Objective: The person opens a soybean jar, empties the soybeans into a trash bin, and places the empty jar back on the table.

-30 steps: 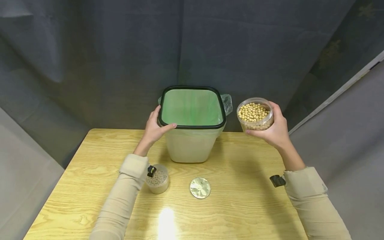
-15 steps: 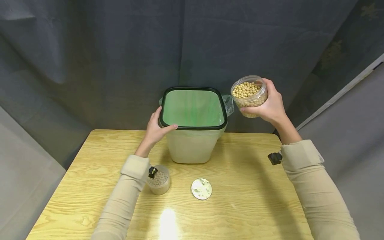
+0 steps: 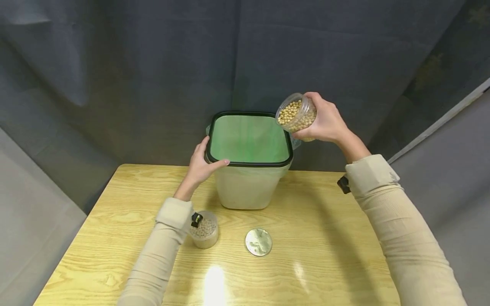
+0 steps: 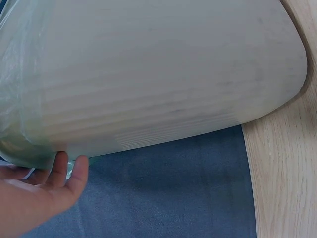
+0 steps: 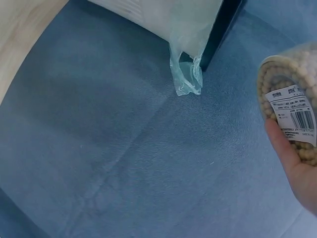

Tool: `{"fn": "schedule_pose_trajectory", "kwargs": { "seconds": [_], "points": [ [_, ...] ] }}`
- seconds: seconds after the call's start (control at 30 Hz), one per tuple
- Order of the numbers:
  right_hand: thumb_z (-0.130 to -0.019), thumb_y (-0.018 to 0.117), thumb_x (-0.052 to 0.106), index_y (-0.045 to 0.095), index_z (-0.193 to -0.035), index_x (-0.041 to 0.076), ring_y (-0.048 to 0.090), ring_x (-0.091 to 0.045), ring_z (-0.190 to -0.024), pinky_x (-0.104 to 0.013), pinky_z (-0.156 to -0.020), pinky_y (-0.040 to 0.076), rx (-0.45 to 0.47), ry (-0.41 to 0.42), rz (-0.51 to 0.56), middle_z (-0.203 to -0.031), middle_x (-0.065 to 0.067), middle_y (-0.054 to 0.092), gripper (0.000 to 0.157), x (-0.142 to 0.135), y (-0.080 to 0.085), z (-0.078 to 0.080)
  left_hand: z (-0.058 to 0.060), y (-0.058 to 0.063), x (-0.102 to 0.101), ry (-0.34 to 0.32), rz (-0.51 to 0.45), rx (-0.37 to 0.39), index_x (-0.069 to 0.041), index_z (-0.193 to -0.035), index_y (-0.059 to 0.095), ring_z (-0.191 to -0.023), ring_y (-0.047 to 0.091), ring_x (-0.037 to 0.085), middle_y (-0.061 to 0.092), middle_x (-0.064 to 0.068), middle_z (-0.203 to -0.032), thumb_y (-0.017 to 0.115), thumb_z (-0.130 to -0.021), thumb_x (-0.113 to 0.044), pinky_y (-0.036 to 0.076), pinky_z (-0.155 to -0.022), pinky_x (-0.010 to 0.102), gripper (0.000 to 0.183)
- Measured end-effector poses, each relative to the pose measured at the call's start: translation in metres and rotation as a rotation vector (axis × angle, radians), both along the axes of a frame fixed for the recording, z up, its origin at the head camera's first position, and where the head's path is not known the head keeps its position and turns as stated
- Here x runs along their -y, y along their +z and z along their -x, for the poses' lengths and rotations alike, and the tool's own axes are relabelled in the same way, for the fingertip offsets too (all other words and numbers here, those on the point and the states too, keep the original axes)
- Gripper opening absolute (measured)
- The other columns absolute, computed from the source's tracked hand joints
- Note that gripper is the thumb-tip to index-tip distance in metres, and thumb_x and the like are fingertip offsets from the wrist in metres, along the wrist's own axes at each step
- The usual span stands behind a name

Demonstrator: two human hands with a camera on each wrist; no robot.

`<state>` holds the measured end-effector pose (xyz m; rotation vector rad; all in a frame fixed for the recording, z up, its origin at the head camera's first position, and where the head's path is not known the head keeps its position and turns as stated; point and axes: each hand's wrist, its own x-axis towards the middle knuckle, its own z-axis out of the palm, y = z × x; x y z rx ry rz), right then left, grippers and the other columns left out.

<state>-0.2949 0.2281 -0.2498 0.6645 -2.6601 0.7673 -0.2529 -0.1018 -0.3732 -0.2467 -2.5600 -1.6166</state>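
Observation:
In the head view a pale trash can (image 3: 246, 187) with a black rim (image 3: 250, 164) stands at the table's back edge, lined with a green plastic bag (image 3: 249, 136). My left hand (image 3: 200, 165) holds its front left corner, thumb along the front rim and fingers at the left side. My right hand (image 3: 327, 121) grips a clear round jar (image 3: 306, 115) of yellow soybeans (image 3: 289, 112). The jar has no lid on and tips left, its mouth overlapping the can's right rim in this view. A barcode label (image 5: 296, 115) shows on the jar's base in the right wrist view.
A second clear jar (image 3: 205, 240) with pale beans stands on the wooden table (image 3: 298, 263), partly behind my left wrist. A round silvery lid (image 3: 258, 242) lies in front of the can. A bag handle (image 5: 188, 74) hangs outside the can. Dark cloth (image 3: 153, 85) hangs behind.
My right hand has raised the jar, then brought it left to the can's right rim and tilted it further. My left hand has stayed on the trash can's corner.

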Motion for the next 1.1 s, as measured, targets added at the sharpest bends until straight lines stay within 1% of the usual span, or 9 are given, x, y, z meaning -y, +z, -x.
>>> {"fn": "schedule_pose_trajectory", "kwargs": {
  "seconds": [0.13, 0.23, 0.4, 0.73, 1.1],
  "points": [
    [-0.054, 0.085, 0.029, 0.035, -0.133, 0.004, 0.05, -0.034, -0.097, -0.05, -0.077, 0.042, -0.013, 0.042, -0.117, -0.116, -0.018, 0.051, 0.097, 0.007, 0.004, 0.006, -0.001, 0.001, -0.003, -0.011, -0.006, 0.013, -0.016, -0.147, 0.014, -0.134, 0.018, 0.029, 0.019, 0.011, -0.147, 0.074, -0.073, -0.036, 0.023, -0.104, 0.048, 0.097],
    [-0.053, 0.085, 0.03, 0.038, -0.131, 0.004, 0.051, -0.033, -0.093, -0.05, -0.075, 0.042, -0.027, 0.06, -0.196, -0.112, -0.016, 0.052, 0.095, 0.011, 0.008, 0.009, -0.002, 0.001, -0.004, -0.016, -0.013, 0.019, -0.017, -0.147, 0.014, -0.134, 0.017, 0.029, 0.018, 0.01, -0.148, 0.074, -0.073, -0.036, 0.023, -0.104, 0.048, 0.097],
    [-0.052, 0.084, 0.034, 0.04, -0.128, 0.007, 0.051, -0.031, -0.09, -0.049, -0.073, 0.042, -0.039, 0.061, -0.293, -0.109, -0.014, 0.053, 0.091, 0.016, 0.011, 0.013, -0.002, 0.002, -0.007, -0.015, -0.012, 0.025, -0.017, -0.147, 0.014, -0.134, 0.018, 0.029, 0.018, 0.01, -0.148, 0.074, -0.073, -0.038, 0.024, -0.104, 0.048, 0.097],
    [-0.056, 0.082, 0.033, 0.037, -0.132, 0.006, 0.049, -0.037, -0.098, -0.052, -0.075, 0.042, -0.05, 0.083, -0.432, -0.114, -0.018, 0.051, 0.092, 0.022, 0.015, 0.014, -0.003, 0.002, -0.01, -0.016, -0.015, 0.026, -0.017, -0.147, 0.014, -0.134, 0.018, 0.029, 0.019, 0.01, -0.147, 0.074, -0.074, -0.035, 0.024, -0.104, 0.048, 0.096],
    [-0.053, 0.081, 0.032, 0.039, -0.13, 0.004, 0.045, -0.037, -0.104, -0.053, -0.075, 0.042, -0.117, 0.132, -0.561, -0.119, -0.019, 0.049, 0.092, 0.031, 0.02, 0.013, -0.003, 0.002, -0.013, -0.019, -0.033, 0.027, -0.016, -0.147, 0.014, -0.134, 0.017, 0.029, 0.018, 0.01, -0.148, 0.074, -0.073, -0.036, 0.023, -0.104, 0.049, 0.097]
  ]
}}
